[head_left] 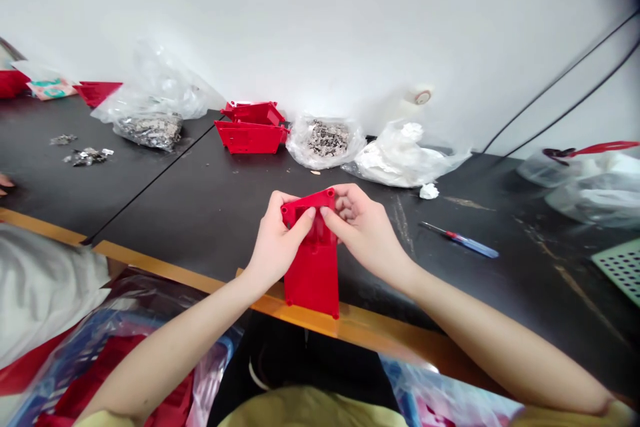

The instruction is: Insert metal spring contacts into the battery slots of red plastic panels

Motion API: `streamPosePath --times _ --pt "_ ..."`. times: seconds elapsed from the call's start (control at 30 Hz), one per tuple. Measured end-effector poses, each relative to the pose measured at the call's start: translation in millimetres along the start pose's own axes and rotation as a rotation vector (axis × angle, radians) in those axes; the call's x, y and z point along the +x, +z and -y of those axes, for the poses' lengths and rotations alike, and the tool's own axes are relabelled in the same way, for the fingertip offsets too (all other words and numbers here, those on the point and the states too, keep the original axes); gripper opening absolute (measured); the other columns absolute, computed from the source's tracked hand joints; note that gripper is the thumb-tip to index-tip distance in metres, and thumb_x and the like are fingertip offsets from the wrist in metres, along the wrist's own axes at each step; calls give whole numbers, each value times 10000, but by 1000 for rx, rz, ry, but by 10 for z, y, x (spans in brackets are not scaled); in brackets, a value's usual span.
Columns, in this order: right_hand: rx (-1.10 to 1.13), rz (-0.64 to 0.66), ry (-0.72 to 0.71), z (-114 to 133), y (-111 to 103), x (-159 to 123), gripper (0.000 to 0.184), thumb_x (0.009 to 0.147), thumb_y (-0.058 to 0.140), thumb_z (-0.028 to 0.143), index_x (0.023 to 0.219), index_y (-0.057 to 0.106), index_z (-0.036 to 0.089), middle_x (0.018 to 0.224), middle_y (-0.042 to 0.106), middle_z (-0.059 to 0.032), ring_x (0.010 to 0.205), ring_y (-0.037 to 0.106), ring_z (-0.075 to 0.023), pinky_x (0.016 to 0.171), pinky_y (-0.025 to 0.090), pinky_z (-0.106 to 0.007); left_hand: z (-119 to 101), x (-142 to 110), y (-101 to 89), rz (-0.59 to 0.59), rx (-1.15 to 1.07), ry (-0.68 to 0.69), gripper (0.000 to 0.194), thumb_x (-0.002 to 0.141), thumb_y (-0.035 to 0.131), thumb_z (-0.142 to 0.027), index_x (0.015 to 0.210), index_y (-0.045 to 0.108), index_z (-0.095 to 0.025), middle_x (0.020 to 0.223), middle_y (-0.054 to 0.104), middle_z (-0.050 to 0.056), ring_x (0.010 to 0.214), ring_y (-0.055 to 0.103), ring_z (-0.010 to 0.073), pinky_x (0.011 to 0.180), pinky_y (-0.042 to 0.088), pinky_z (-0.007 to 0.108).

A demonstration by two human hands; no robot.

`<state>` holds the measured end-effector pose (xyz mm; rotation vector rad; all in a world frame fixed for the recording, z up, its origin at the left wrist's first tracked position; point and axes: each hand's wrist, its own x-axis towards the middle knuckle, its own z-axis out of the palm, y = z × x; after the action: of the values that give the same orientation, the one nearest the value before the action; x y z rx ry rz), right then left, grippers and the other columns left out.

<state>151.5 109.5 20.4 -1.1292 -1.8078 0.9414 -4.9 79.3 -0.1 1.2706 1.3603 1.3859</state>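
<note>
A red moulded plastic part (314,273) stands on its end at the table's front edge, its upper end held between my hands. My left hand (280,240) grips its left side, with the thumb over the top opening. My right hand (357,227) holds the right top corner, with the fingers curled over the rim. The lower part of the red piece shows as a flat panel, and my fingers hide parts of the top end.
The black table (190,207) has an orange edge. Behind stand red plastic troughs (250,130), bags of small metal parts (325,141) and a white bag (400,159). A blue-handled screwdriver (463,241) lies to the right, near a green perforated panel (623,267). A co-worker's sleeve (40,287) shows at left.
</note>
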Motion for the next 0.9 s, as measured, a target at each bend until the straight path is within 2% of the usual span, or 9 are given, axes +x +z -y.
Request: streamPosePath --times 0.13,0.3,0.57,0.77,0.9 --pt "-49 11 -57 53 -65 -35 287 911 544 344 1142 576 177 749 603 16 619 552 -109 570 436 -235 -56 -55 56 -22 -7 8 237 873 642 -391 888 474 -224 785 578 -56 699 576 113 644 454 223" --pt "-69 -14 -61 99 -96 -84 277 900 529 317 1126 583 167 732 583 21 591 522 -103 554 408 -231 -128 -128 124 -59 -31 23 240 874 622 -345 816 423 -225 705 497 -71 654 521 105 603 416 213" --pt "-66 -70 -84 96 -81 -129 277 874 528 329 1084 590 158 680 524 36 579 471 -106 548 363 -239 -177 -176 193 -91 -22 9 246 861 623 -344 810 413 -226 683 471 -74 622 501 106 572 396 219" --pt "-67 -82 -57 69 -96 -143 285 883 519 337 1088 602 157 678 510 35 597 466 -113 556 363 -243 -184 -185 233 -89 -24 -1 256 861 616 -332 783 396 -228 652 444 -80 603 481 104 555 383 215" --pt "-46 -60 -39 145 -96 -202 350 916 516 370 1174 609 152 678 521 31 593 467 -113 549 363 -241 -214 -200 227 -27 -153 -51 247 865 625 -337 812 413 -222 689 470 -76 614 483 94 577 402 205"
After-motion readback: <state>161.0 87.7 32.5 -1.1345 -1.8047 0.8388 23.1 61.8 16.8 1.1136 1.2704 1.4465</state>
